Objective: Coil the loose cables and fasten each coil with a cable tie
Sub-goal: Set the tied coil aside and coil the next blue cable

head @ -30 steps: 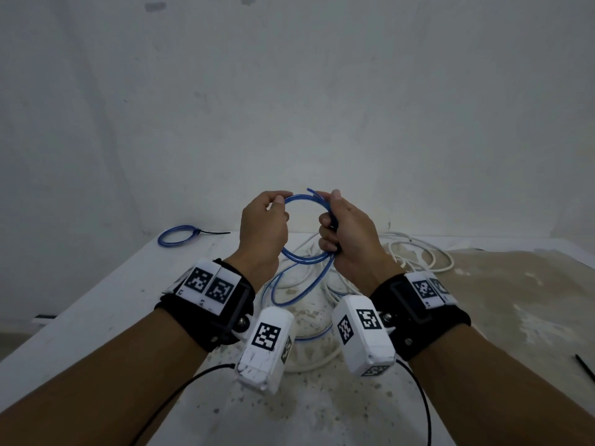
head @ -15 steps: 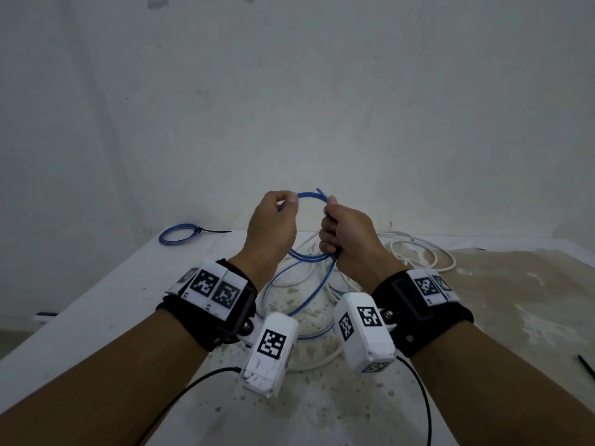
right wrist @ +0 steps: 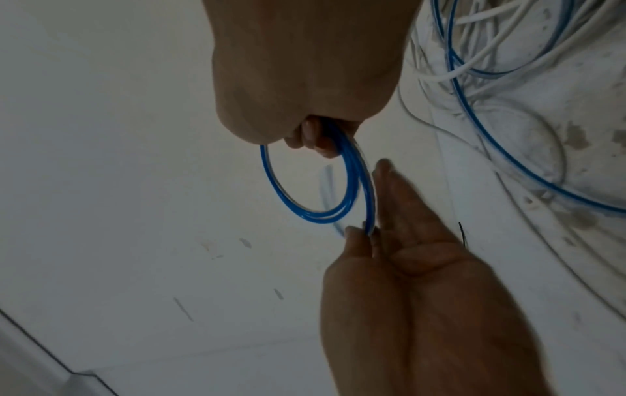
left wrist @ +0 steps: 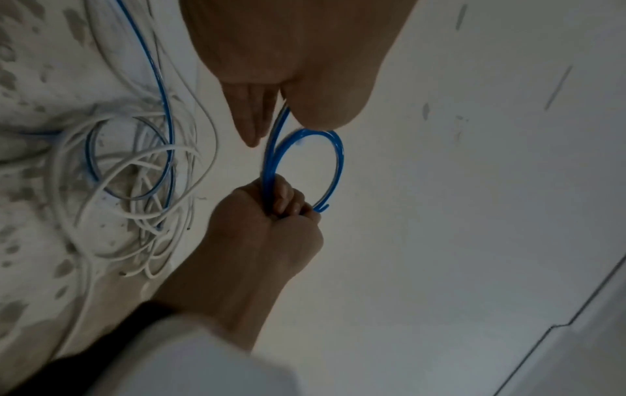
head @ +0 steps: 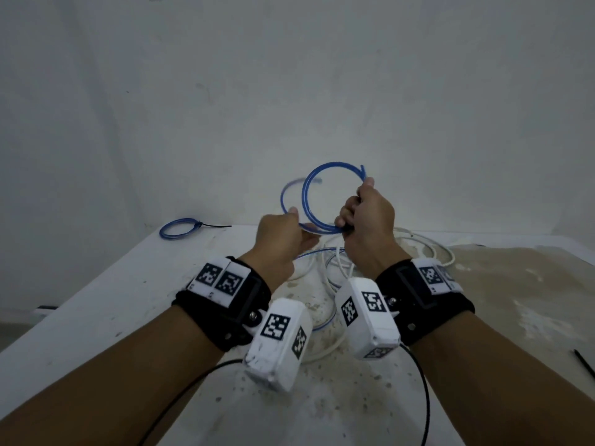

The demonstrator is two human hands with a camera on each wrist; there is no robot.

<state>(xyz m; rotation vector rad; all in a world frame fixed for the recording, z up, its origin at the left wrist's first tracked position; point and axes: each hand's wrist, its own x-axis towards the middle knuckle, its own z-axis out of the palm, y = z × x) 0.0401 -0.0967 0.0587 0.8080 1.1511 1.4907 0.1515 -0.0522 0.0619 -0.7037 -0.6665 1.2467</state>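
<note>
Nearest the camera, a pile of loose white cables [head: 325, 344] tangled with blue ones lay on the stained white table [head: 106, 304], under and between the two raised wrists. Above the pile the right hand [head: 367, 220] was clenched round one side of the blue cable [head: 307, 188], gathered into a small coil held up in the air, while the left hand [head: 280, 236] pinched a strand at the coil's lower edge between thumb and forefinger, its other fingers [right wrist: 403, 214] lying straight. At the table's far left corner, against the wall, lay a finished blue coil [head: 178, 227] with a black cable tie [head: 214, 225] closed on it, the tail pointing right.
</note>
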